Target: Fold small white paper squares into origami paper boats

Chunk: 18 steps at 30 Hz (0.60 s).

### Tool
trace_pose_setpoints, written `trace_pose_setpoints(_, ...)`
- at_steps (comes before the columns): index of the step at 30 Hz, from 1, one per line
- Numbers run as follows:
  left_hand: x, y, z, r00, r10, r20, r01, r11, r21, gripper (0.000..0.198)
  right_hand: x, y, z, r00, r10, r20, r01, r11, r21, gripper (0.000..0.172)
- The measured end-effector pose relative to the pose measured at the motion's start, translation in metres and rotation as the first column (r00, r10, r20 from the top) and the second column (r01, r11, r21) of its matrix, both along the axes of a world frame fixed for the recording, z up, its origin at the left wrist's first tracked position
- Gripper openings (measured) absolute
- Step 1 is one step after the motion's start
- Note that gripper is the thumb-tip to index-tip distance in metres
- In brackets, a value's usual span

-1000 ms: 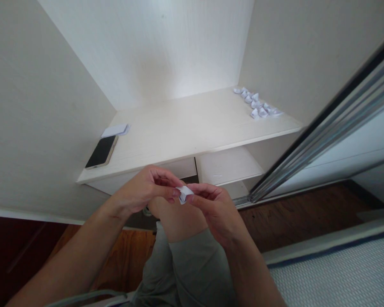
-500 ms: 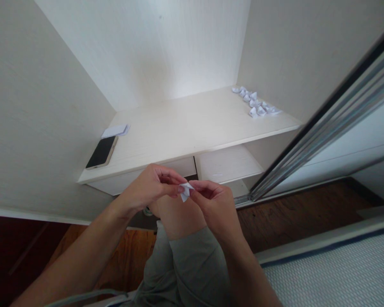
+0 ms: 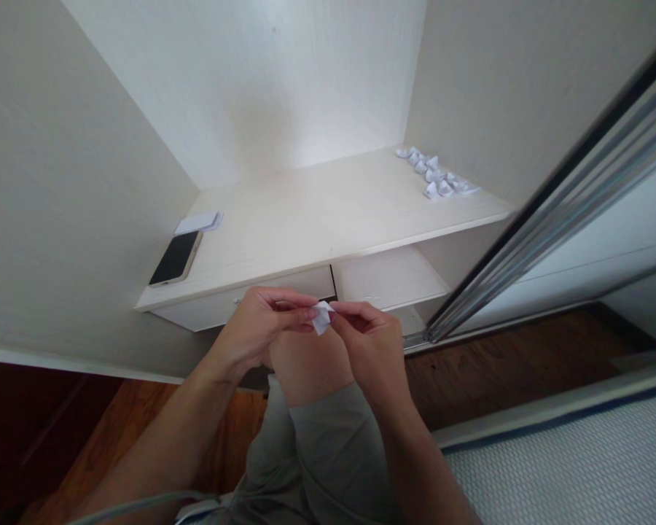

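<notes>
A small folded piece of white paper [image 3: 322, 319] is pinched between my two hands, above my bare knee. My left hand [image 3: 265, 321] grips its left side between thumb and fingers. On the other side, my right hand [image 3: 367, 335] has thumb and index finger closed on the paper's right edge. The folds are too small to make out fully, and fingertips cover part of them. Several small folded white paper pieces [image 3: 433, 175] sit grouped at the right end of the white shelf [image 3: 284, 219].
At the shelf's left end lie a smartphone [image 3: 176, 258] and a small stack of white paper sheets [image 3: 197, 222]. Below the shelf are a drawer [image 3: 208, 310] and an open compartment [image 3: 388, 277]. A sliding door's metal frame [image 3: 503, 240] stands at right, near a textured pale mat [image 3: 574, 467].
Both hands have risen slightly with the folded paper. The paper has turned a little, showing a flatter face. The drawer's handle now shows beside my left hand.
</notes>
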State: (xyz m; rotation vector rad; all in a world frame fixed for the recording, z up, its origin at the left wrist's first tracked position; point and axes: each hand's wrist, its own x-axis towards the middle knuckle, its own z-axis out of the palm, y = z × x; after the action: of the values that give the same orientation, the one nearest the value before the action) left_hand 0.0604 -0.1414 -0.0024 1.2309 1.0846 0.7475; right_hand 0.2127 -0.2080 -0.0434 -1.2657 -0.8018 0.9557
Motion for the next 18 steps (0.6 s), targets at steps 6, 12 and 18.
trace_pose_setpoints(6,0.005,-0.009,0.008,0.998,0.065,0.009,-0.065,0.997,0.029,0.020,0.000,-0.002,0.002,0.970,0.069,-0.235,-0.071,0.997,-0.003,0.010)
trace_pose_setpoints(12,0.013,-0.013,0.011,0.988,0.115,-0.100,-0.095,0.977,0.191,0.019,-0.006,-0.002,0.002,0.982,0.016,-0.187,-0.021,1.000,-0.021,0.013)
trace_pose_setpoints(18,0.018,-0.021,0.004,0.950,0.215,-0.224,-0.101,0.896,0.433,0.014,-0.014,-0.006,0.000,0.981,-0.131,0.143,0.127,0.991,0.041,0.012)
